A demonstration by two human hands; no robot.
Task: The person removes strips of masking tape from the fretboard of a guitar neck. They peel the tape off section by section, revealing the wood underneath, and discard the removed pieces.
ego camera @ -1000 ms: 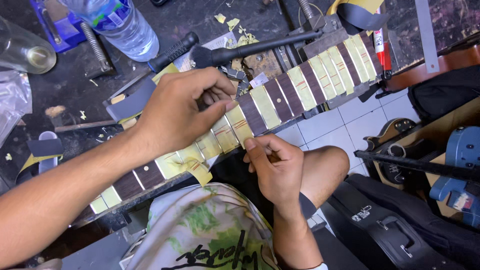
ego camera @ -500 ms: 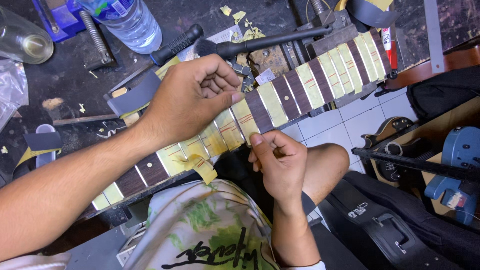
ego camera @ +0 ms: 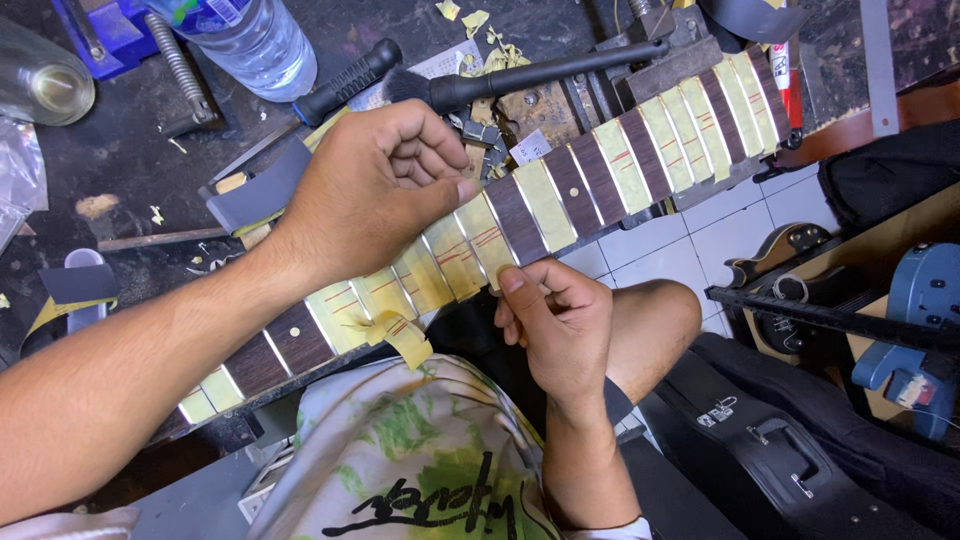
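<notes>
Yellow masking tape strips [ego camera: 545, 205] cover the dark guitar fretboard [ego camera: 520, 215] between the frets, probably to shield the wood. The neck runs from 8 o'clock up to 2 o'clock across the cluttered bench [ego camera: 130, 180]. The left hand [ego camera: 375, 190] lies curled on top, thumb pressing one strip flat, likely steadying the neck. The right hand [ego camera: 560, 320], at 5 o'clock of it, pinches the near end of a strip at the fretboard's edge. A loose strip [ego camera: 405, 338] dangles by the shirt. The left palm hides the frets beneath, and the neck's far end is cut off.
</notes>
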